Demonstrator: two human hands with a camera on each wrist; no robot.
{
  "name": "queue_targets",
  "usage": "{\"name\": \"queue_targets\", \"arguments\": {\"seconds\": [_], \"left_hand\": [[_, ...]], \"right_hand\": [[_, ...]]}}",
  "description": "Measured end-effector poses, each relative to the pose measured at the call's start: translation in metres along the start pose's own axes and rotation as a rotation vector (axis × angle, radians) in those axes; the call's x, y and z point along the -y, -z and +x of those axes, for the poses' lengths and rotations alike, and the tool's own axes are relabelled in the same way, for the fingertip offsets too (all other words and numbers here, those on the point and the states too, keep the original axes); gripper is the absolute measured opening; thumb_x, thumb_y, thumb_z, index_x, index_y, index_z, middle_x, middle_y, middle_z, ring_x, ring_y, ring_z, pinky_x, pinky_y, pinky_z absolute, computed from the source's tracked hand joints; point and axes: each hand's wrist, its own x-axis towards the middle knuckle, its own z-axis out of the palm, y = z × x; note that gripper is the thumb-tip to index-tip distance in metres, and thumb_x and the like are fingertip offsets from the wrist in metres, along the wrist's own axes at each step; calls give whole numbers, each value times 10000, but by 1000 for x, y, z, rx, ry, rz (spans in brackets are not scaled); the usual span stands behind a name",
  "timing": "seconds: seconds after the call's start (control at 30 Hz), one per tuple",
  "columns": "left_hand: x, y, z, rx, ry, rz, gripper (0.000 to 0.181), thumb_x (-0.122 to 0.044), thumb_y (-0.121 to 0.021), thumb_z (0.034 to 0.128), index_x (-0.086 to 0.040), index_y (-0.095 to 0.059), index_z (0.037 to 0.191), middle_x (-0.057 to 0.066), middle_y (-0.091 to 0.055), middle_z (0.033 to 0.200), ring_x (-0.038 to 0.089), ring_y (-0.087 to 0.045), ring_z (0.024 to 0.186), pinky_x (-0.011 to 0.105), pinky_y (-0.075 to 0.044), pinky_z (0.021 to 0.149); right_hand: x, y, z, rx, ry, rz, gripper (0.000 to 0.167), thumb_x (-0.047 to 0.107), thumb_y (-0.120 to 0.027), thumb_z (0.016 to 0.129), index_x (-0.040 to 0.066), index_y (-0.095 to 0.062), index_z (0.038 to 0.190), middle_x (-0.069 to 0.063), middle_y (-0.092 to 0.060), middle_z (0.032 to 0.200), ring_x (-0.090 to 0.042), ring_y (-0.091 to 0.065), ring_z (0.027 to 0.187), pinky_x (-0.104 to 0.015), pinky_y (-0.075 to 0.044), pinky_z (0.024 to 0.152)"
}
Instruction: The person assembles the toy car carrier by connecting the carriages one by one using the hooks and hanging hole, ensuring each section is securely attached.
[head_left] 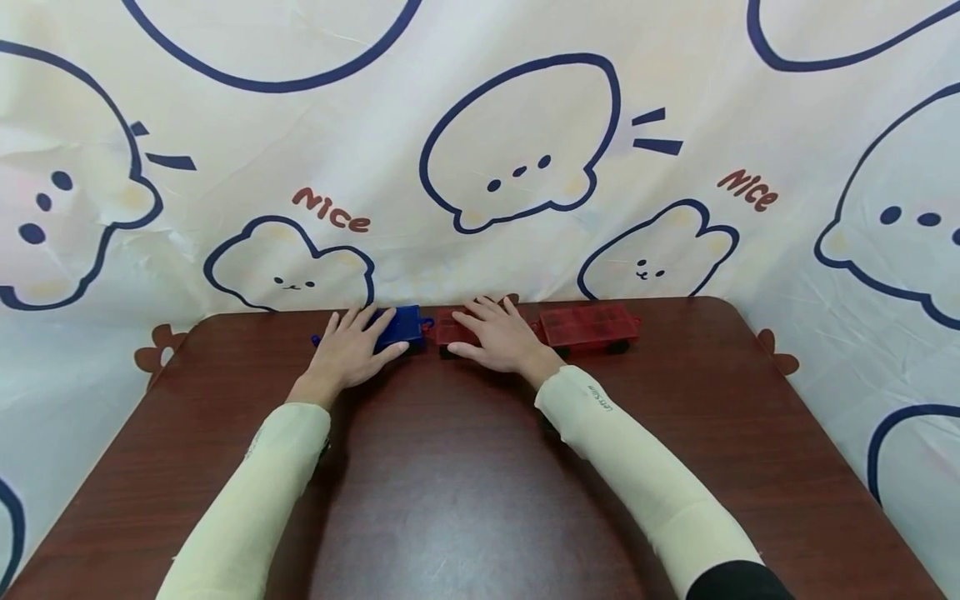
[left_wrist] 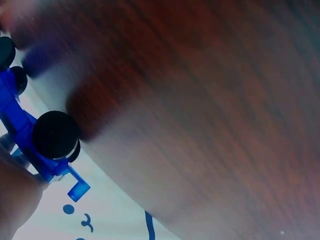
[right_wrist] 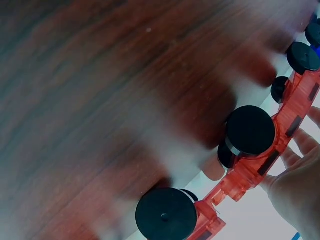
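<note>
Near the table's back edge, a blue toy wagon [head_left: 406, 325] with black wheels lies under the spread fingers of my left hand [head_left: 351, 350]. My right hand [head_left: 501, 337] rests, fingers spread, on a red translucent wagon [head_left: 448, 331] just to its right. Another red wagon [head_left: 588, 326] stands right of that hand, in line with the others. The left wrist view has the blue wagon [left_wrist: 20, 125] with its end hook against the hand [left_wrist: 17, 197]. In the right wrist view, fingers of the hand [right_wrist: 300, 185] lie along the red wagon [right_wrist: 292, 112].
The dark brown table [head_left: 420, 500] has its back edge just behind the wagons. A white cloth [head_left: 517, 258] printed with blue-outlined cartoon figures hangs behind the table and along both sides.
</note>
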Motion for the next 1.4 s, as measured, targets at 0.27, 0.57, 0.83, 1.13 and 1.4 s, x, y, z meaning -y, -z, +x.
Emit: {"name": "queue_targets", "arguments": {"seconds": [0.27, 0.57, 0.83, 1.13, 1.4], "left_hand": [[-1, -1, 1, 28, -5, 32, 837, -718, -327, 997, -174, -253, 1628, 219, -189, 1655, 460, -111, 1515, 654, -23, 1185], [-1, -3, 2, 32, -14, 20, 831, -711, -325, 1002, -171, -247, 1629, 226, -190, 1653, 456, -79, 1522, 663, -20, 1180], [-2, -3, 2, 48, 1, 15, 829, -713, -308, 1003, -181, -228, 1634, 219, -163, 1663, 449, -83, 1524, 679, -3, 1171], [-2, -3, 2, 33, -3, 7, 774, -664, -291, 1034, -179, -228, 1634, 211, -193, 1656, 451, -91, 1522, 687, -11, 1167], [0, -4, 0, 8, -20, -12, 736, -612, -347, 1047, -170, -251, 1628, 208, -224, 1645, 454, -114, 1516, 695, -17, 1163]], "right_hand": [[1, -4, 2, -5, 5, -12, 738, 701, -365, 1000, 262, -362, 1593, -44, -273, 1661, -274, -189, 1535, -595, -76, 1212], [3, -4, 4, 4, 6, -17, 742, 700, -369, 1001, 260, -349, 1598, -48, -257, 1667, -275, -183, 1537, -602, -92, 1209], [3, -5, 5, 10, 5, -26, 741, 700, -360, 1003, 267, -333, 1603, -41, -242, 1672, -269, -174, 1540, -592, -72, 1213], [2, -7, 5, 21, 6, -27, 723, 679, -357, 1015, 275, -303, 1612, -39, -222, 1679, -249, -152, 1546, -598, -58, 1211], [3, -7, 5, 27, 8, -20, 691, 637, -374, 1031, 266, -311, 1611, -40, -232, 1675, -240, -139, 1549, -602, -50, 1210]]}}
